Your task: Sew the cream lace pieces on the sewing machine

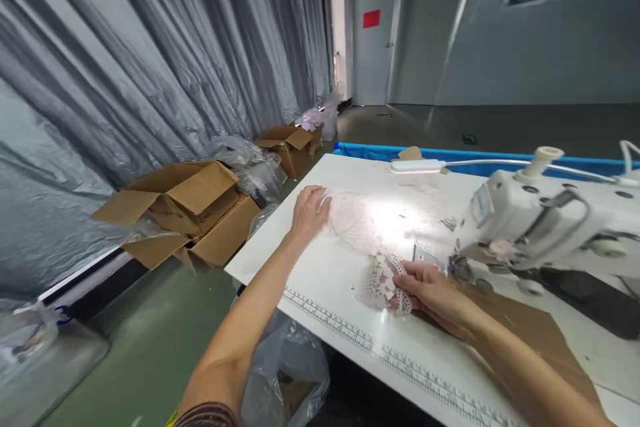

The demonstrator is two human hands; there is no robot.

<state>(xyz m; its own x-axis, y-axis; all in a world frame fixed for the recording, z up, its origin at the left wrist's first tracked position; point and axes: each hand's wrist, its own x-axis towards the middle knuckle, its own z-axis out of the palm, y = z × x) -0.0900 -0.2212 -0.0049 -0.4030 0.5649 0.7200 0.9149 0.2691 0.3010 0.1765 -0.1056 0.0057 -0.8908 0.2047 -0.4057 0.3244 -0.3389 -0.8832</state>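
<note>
My right hand (433, 290) is closed on a piece of white lace (387, 280), pinching its scalloped edge between thumb and fingers just above the sewing table. Farther off to the left, my left hand (310, 209) rests on the tabletop with its thumb apart from the curved fingers. Its fingertips touch or lie beside the left end of a sheer pale fabric (353, 220), which spreads flat toward the lamp's bright spot. Glare washes out part of that fabric. Right of my right hand stands a white sewing machine (540, 213), its needle area blurred.
A printed ruler (345, 327) runs along the near edge of the white table (320, 267). Brown card (525, 327) lies below the machine. A white lamp bar (417, 166) sits at the back. Open cardboard boxes (200, 193) and plastic bags (250, 160) stand on the floor leftward.
</note>
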